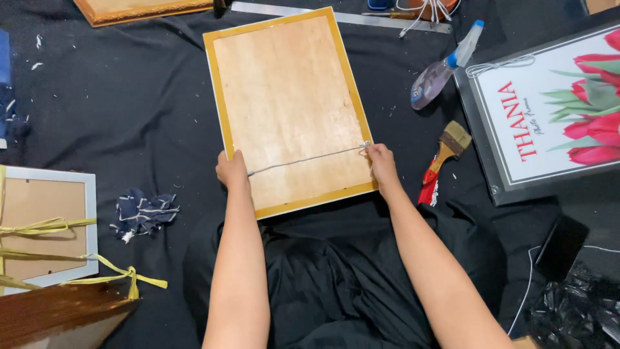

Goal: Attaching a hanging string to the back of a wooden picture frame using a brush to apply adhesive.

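Fixing the hanging cord (303,159) across the frame back (287,110): left hand (232,171) pinches its end at the frame's left edge, right hand (381,161) pinches the opposite end; tensioning seems due.

Over at the right edge we have one printed sign in view: a framed poster (549,110), a rectangle lying flat on the black cloth and tilted a little, its far corner cut off by the picture's edge. We see a dark grey frame around a white sheet, red lettering running sideways along its left part with a thin line of dark script beside it, and red tulips with green leaves filling its right part. We spot no packages and no screens anywhere else.
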